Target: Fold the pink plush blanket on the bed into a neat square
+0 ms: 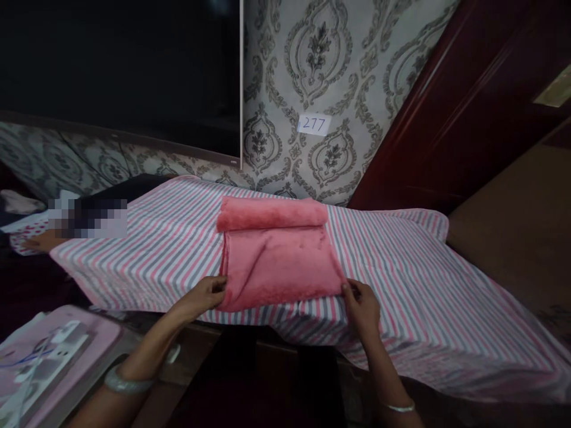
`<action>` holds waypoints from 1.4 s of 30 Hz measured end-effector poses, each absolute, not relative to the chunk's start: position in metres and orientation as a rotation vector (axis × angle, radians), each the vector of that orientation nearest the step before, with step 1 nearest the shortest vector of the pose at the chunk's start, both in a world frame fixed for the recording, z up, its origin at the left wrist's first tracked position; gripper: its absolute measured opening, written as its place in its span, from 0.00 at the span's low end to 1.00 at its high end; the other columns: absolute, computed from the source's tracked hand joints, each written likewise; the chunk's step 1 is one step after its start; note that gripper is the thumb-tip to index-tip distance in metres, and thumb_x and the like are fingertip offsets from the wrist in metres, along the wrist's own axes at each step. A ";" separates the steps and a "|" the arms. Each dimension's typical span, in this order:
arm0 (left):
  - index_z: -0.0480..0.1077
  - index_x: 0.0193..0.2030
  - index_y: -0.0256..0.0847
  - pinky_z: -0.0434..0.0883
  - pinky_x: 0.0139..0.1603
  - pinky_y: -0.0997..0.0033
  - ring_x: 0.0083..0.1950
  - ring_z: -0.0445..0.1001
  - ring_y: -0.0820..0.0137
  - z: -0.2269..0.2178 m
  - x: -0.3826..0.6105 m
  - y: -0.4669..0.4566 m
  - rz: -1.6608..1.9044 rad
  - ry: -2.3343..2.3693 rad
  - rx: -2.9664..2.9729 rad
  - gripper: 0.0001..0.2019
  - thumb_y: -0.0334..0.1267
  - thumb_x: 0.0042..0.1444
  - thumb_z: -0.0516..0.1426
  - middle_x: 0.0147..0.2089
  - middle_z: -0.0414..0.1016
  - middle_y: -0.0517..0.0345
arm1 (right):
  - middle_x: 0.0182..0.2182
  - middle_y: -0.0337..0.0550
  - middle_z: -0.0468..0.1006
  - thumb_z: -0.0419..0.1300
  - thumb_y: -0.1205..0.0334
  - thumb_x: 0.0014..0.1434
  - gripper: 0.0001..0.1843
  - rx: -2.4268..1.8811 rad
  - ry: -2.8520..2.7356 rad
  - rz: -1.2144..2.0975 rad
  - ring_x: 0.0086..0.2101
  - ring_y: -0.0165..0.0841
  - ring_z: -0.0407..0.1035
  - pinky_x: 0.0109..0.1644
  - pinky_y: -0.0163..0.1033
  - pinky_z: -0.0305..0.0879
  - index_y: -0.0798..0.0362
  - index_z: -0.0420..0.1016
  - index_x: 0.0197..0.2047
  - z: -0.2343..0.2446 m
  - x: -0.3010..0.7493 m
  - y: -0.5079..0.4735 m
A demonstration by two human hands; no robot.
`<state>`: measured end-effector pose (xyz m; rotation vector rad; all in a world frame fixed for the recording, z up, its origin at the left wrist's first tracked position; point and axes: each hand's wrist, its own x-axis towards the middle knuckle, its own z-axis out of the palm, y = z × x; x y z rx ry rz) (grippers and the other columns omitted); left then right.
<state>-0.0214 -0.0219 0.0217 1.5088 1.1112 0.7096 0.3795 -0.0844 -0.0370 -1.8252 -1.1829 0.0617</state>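
Observation:
A pink plush cloth (285, 261) lies on the table in front of me, its far part folded over into a thick band. My left hand (209, 294) pinches the cloth at its near left corner. On the opposite side, my right hand (362, 303) grips the near right corner between thumb and fingers. The near edge of the pink cloth looks slightly raised and hangs close to the table's front edge. A few creases run across its left half.
A striped tablecloth (401, 279) covers the table. Behind it hang a large dark television (120, 71) and a paper label reading 277 (314, 124). Another person's hand (42, 241) rests at far left. A pink surface holding a power strip (49, 368) stands at lower left.

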 end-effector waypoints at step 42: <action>0.62 0.22 0.41 0.49 0.24 0.75 0.24 0.50 0.77 0.026 -0.028 -0.041 0.806 1.253 1.456 0.29 0.66 0.39 0.63 0.21 0.52 0.68 | 0.24 0.48 0.76 0.48 0.33 0.53 0.30 -1.867 -1.121 0.124 0.27 0.41 0.68 0.33 0.42 0.61 0.52 0.74 0.29 -0.029 0.390 -0.067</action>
